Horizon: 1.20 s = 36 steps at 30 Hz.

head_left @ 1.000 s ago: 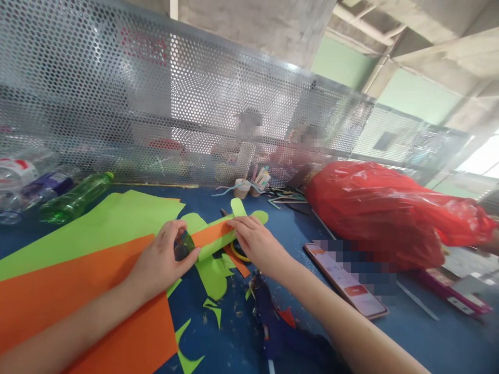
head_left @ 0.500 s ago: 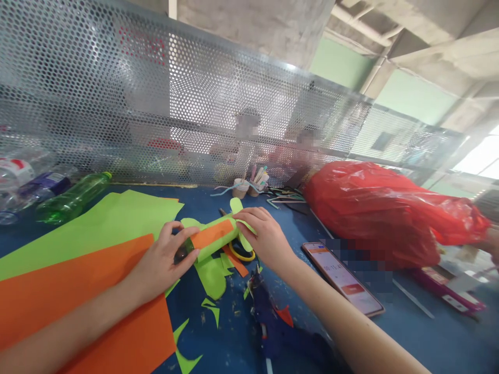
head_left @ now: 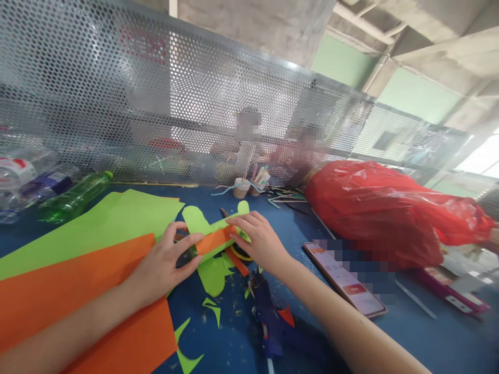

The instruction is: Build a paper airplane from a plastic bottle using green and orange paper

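A small dark green bottle (head_left: 187, 255), wrapped in lime green paper with an orange paper strip (head_left: 215, 239) along it, lies between my two hands. Wing-like green paper pieces (head_left: 196, 220) stick out from both sides, and a rounded green flap (head_left: 243, 208) stands at its far end. My left hand (head_left: 168, 258) grips the bare bottle end between thumb and fingers. At the paper-covered far end, my right hand (head_left: 260, 240) is closed round the body, fingertips on the orange strip. Scissors with a yellow handle (head_left: 238, 253) are partly hidden beneath it.
A blue glue gun (head_left: 267, 311) lies near me, beside green paper scraps (head_left: 186, 353). Orange (head_left: 128, 332) and green sheets (head_left: 128, 213) cover the left. A phone (head_left: 343, 278) and red plastic bag (head_left: 374, 208) are right; plastic bottles (head_left: 74, 197) stand back left, before a perforated metal screen (head_left: 210, 104).
My right hand has shifted from the rear flaps onto the orange strip. The wrapped bottle has turned, so the far-left wing shows more.
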Each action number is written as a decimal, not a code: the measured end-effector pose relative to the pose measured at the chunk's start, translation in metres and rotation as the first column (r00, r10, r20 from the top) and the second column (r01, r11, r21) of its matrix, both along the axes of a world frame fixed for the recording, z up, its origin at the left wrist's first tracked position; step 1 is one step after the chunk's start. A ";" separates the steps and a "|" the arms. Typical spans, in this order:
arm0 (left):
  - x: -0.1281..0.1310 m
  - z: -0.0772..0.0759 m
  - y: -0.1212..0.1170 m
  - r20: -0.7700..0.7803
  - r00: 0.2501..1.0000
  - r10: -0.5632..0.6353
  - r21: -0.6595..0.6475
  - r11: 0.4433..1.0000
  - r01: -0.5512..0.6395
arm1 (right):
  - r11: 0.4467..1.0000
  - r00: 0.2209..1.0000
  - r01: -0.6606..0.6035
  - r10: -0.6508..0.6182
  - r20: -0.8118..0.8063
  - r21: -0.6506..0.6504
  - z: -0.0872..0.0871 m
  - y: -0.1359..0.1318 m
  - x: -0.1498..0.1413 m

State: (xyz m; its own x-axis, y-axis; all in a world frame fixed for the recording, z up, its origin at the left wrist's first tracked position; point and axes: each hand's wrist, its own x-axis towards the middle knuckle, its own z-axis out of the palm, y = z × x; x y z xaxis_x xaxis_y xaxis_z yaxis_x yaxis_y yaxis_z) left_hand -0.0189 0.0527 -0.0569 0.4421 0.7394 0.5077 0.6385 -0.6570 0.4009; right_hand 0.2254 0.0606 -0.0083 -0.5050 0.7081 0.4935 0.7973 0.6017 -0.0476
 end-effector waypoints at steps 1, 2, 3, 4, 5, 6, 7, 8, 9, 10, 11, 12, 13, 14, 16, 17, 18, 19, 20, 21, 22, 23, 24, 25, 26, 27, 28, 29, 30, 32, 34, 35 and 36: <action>0.000 0.000 0.000 -0.006 1.000 -0.002 0.000 1.000 0.002 | 1.000 1.000 -0.007 0.007 0.000 0.002 0.000 0.000 0.000; 0.000 0.000 0.000 -0.009 1.000 -0.003 -0.001 1.000 0.003 | 1.000 1.000 -0.016 0.016 0.000 0.005 -0.001 0.000 0.000; 0.000 -0.001 0.000 -0.013 1.000 -0.003 -0.001 1.000 0.003 | 1.000 1.000 -0.025 0.025 0.002 0.008 -0.001 0.000 0.001; 0.000 0.000 0.000 -0.018 1.000 -0.005 -0.002 1.000 0.005 | 0.999 0.999 -0.035 0.035 0.004 0.010 -0.001 0.000 0.001; 0.000 0.000 0.000 -0.025 1.000 -0.005 -0.005 1.000 0.005 | 0.999 0.999 -0.046 0.045 0.007 0.011 -0.001 0.000 0.002; 0.000 0.000 -0.001 -0.033 0.999 -0.005 -0.008 1.000 0.005 | 0.998 0.998 -0.056 0.056 0.010 0.012 -0.001 0.000 0.002; 0.000 0.000 -0.001 -0.040 0.999 -0.004 -0.010 1.000 0.004 | 0.998 0.998 -0.066 0.066 0.014 0.011 -0.001 0.001 0.003; 0.000 0.001 -0.002 -0.045 0.999 -0.004 -0.012 1.000 0.003 | 0.997 0.997 -0.076 0.076 0.017 0.009 -0.001 0.001 0.004; -0.001 0.001 -0.002 -0.047 0.999 -0.006 -0.012 1.000 0.006 | 0.996 0.996 -0.084 0.084 0.020 0.006 -0.001 0.001 0.004; -0.001 0.001 -0.002 -0.046 0.999 -0.009 -0.010 1.000 0.008 | 0.996 0.996 -0.089 0.089 0.022 0.003 -0.001 0.001 0.005; -0.001 0.001 -0.002 -0.043 0.999 -0.012 -0.008 1.000 0.011 | 0.996 0.996 -0.091 0.091 0.022 0.001 -0.001 0.001 0.005; -0.001 0.001 -0.002 -0.042 0.999 -0.016 -0.009 1.000 0.016 | 0.996 0.996 -0.090 0.090 0.021 -0.001 -0.001 0.001 0.006; -0.001 0.001 -0.002 -0.042 0.999 -0.019 -0.011 1.000 0.019 | 0.996 0.996 -0.091 0.091 0.019 -0.002 -0.001 0.001 0.006; -0.001 0.002 -0.002 -0.042 0.999 -0.020 -0.015 1.000 0.020 | 0.995 0.995 -0.095 0.095 0.019 -0.004 -0.001 0.001 0.006; -0.001 0.002 -0.002 -0.038 0.999 -0.021 -0.023 1.000 0.020 | 0.994 0.993 -0.112 0.113 0.026 -0.012 -0.001 0.000 0.005; -0.001 0.002 -0.002 -0.038 0.999 -0.022 -0.022 1.000 0.021 | 0.992 0.992 -0.123 0.123 0.034 -0.017 -0.001 -0.001 0.005; -0.001 0.002 -0.002 -0.037 0.999 -0.025 -0.015 1.000 0.025 | 0.991 0.990 -0.132 0.133 0.044 -0.021 -0.001 -0.002 0.004; -0.001 0.002 -0.002 -0.039 0.999 -0.032 -0.005 0.999 0.031 | 0.990 0.988 -0.142 0.143 0.053 -0.021 -0.001 -0.003 0.004; -0.001 0.002 -0.002 -0.043 0.998 -0.039 0.007 0.999 0.039 | 0.988 0.986 -0.152 0.153 0.061 -0.019 0.000 -0.004 0.003; -0.002 0.002 -0.002 -0.049 0.998 -0.046 0.019 0.999 0.047 | 0.986 0.984 -0.165 0.166 0.068 -0.014 0.000 -0.005 0.001; -0.002 0.002 -0.002 -0.056 0.997 -0.050 0.028 0.998 0.052 | 0.983 0.980 -0.182 0.182 0.073 -0.010 0.001 -0.006 0.000; -0.002 0.001 -0.002 -0.063 0.997 -0.055 0.035 0.998 0.057 | 0.980 0.976 -0.201 0.201 0.078 -0.008 0.001 -0.007 -0.001; -0.003 0.001 -0.002 -0.070 0.996 -0.056 0.042 0.997 0.059 | 0.976 0.973 -0.218 0.218 0.081 -0.011 0.002 -0.008 -0.002; -0.003 0.001 -0.003 -0.079 0.996 -0.053 0.043 0.997 0.056 | 0.973 0.969 -0.230 0.231 0.083 -0.017 0.003 -0.009 -0.003; -0.003 0.000 -0.003 -0.086 0.995 -0.047 0.045 0.998 0.051 | 0.971 0.968 -0.237 0.238 0.084 -0.027 0.004 -0.009 -0.004; -0.002 0.000 -0.004 -0.093 0.995 -0.040 0.047 0.998 0.044 | 0.971 0.967 -0.238 0.240 0.083 -0.035 0.005 -0.010 -0.004; -0.002 0.001 -0.004 -0.099 0.995 -0.031 0.047 0.998 0.036 | 0.971 0.968 -0.235 0.237 0.082 -0.043 0.006 -0.010 -0.003; -0.002 0.001 -0.005 -0.105 0.994 -0.022 0.048 0.998 0.028 | 0.973 0.970 -0.228 0.231 0.081 -0.047 0.006 -0.010 -0.002; -0.002 0.002 -0.006 -0.109 0.994 -0.016 0.048 0.999 0.021 | 0.974 0.971 -0.221 0.224 0.080 -0.047 0.007 -0.009 -0.001; -0.001 0.003 -0.007 -0.114 0.993 -0.010 0.042 0.999 0.015 | 0.978 0.975 -0.205 0.207 0.078 -0.037 0.008 -0.007 0.003; -0.001 0.005 -0.007 -0.115 0.993 -0.011 0.028 1.000 0.014 | 0.981 0.978 -0.190 0.192 0.083 -0.030 0.009 -0.004 0.007; -0.001 0.006 -0.007 -0.114 0.993 -0.012 0.021 1.000 0.014 | 0.983 0.979 -0.182 0.183 0.085 -0.026 0.009 -0.003 0.009; -0.001 0.006 -0.007 -0.112 0.994 -0.014 0.012 1.000 0.015 | 0.984 0.981 -0.174 0.175 0.087 -0.023 0.009 -0.002 0.011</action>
